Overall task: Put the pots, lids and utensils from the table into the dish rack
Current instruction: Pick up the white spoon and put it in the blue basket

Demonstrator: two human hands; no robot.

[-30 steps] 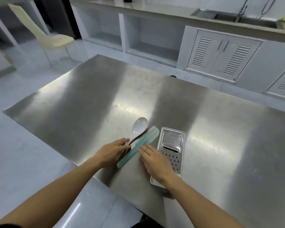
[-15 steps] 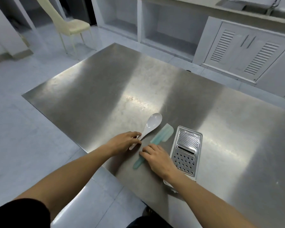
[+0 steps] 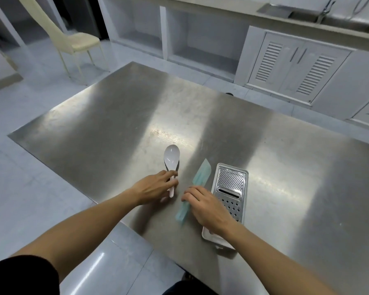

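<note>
Spoon point(image 3: 171, 158) handle pinched by left hand point(image 3: 156, 186) | teal spatula point(image 3: 197, 184) under gripping right hand point(image 3: 207, 206)

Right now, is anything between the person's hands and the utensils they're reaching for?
Nothing visible. The left hand already pinches the white spoon by its handle, and the right hand grips the teal spatula. The grater lies beside, untouched.

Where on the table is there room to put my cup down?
The steel table is bare from its far edge down to the white spoon, and right of the grater. It is crowded near the front edge: both hands, spoon, teal spatula and grater sit close together.
</note>
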